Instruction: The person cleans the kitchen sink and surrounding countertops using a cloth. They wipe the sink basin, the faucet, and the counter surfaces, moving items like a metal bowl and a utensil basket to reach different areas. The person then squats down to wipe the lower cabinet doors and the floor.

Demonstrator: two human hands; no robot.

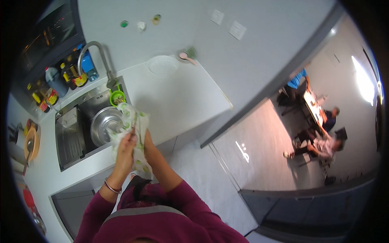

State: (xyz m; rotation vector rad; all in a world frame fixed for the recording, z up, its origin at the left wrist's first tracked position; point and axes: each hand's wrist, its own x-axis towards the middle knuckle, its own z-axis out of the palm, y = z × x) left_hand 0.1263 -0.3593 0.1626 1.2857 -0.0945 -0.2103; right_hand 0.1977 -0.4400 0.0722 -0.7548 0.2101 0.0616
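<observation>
Both my hands are on a white cloth [139,121] with a green pattern, bunched up and hanging in folds before my body. My left hand [125,148], below a bracelet on the wrist, grips the cloth from its left side. Opposite it, my right hand [149,142] is pressed against the cloth, its fingers mostly hidden by the folds. Just beyond the cloth lies the stainless steel sink [86,104], with a round metal basin [101,127] in it. A green strainer [117,97] holding food scraps hangs at the sink's right corner.
A curved faucet [95,44] rises behind the sink. Several bottles [56,80] line the window ledge. A clear round dish [162,65] and a pink spoon [186,57] are on the white counter [182,94]. People [325,145] sit at a table in the room to the right.
</observation>
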